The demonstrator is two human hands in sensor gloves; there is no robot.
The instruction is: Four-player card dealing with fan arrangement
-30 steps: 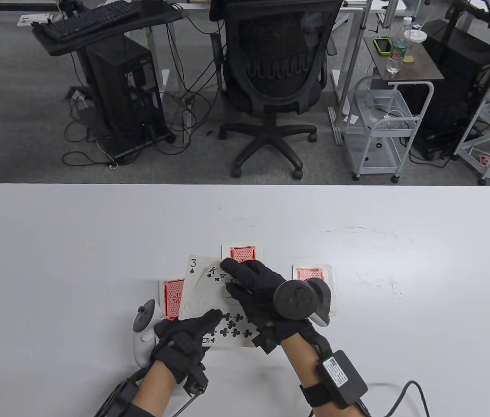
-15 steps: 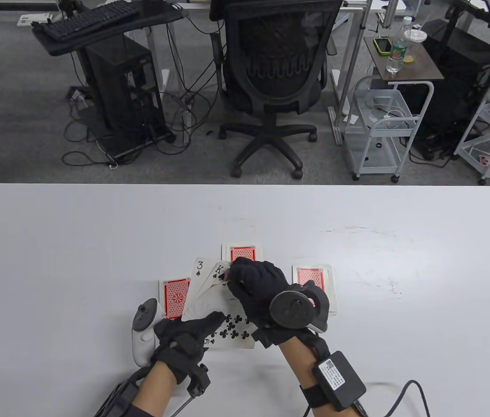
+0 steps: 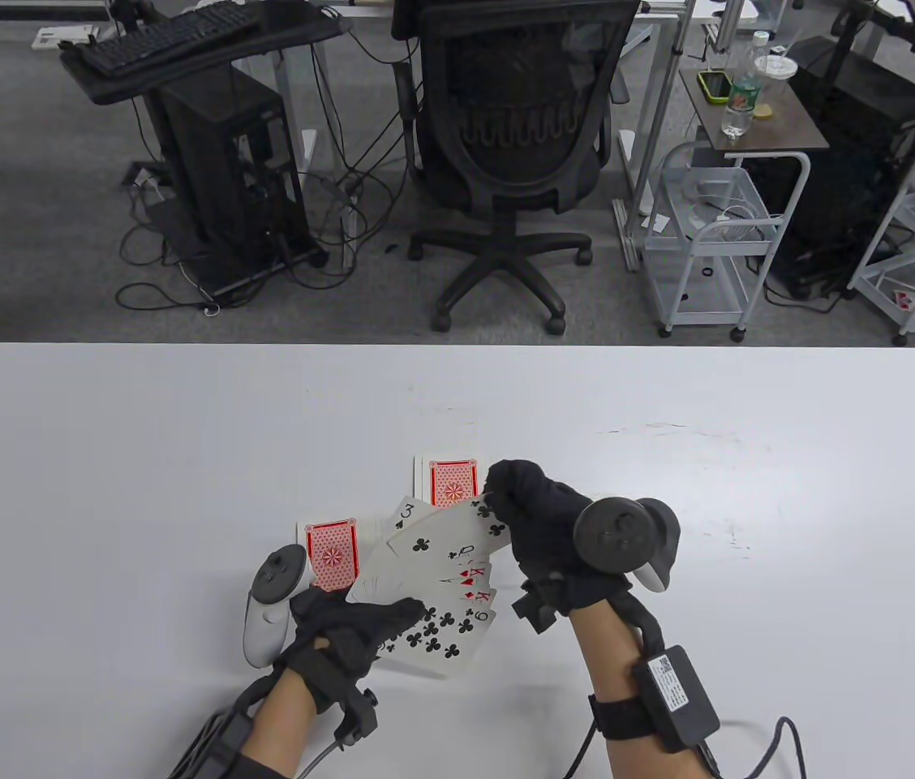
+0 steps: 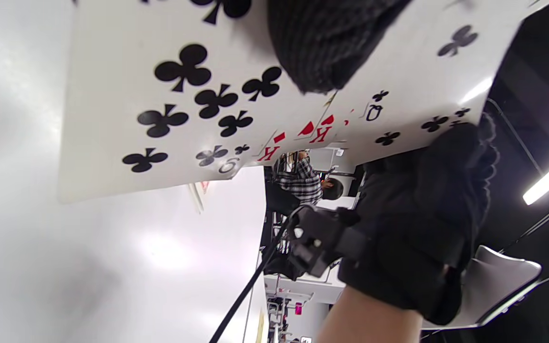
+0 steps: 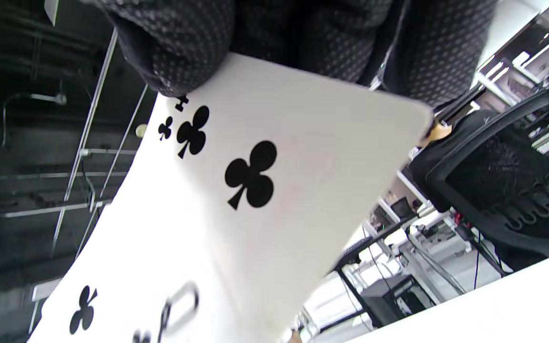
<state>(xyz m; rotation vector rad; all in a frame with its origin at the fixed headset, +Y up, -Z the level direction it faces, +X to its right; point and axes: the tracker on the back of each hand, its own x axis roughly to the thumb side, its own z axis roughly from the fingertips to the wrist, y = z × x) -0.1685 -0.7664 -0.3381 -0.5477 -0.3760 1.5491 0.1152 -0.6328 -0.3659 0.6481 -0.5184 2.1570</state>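
A fan of face-up cards (image 3: 437, 580) hangs just above the table's near middle; a 3, a club card, red kings and a nine of clubs (image 4: 179, 105) show. My left hand (image 3: 360, 625) grips the fan at its lower end, thumb pressed on the faces. My right hand (image 3: 518, 499) pinches the top right corner of the club card (image 5: 255, 190). Two red-backed piles lie face down on the table: one (image 3: 333, 552) to the fan's left, one (image 3: 451, 480) behind it. The right hand covers the spot to the fan's right.
The white table (image 3: 100, 454) stretches bare to the left, right and back. Beyond its far edge stand an office chair (image 3: 514, 146), a computer stand (image 3: 214, 162) and a white cart (image 3: 717, 219). In the left wrist view a person sits in the background.
My right hand has moved right and pulled the club card out sideways, spreading the fan wider and uncovering the red kings. The left hand has kept its grip and tilted the fan a little.
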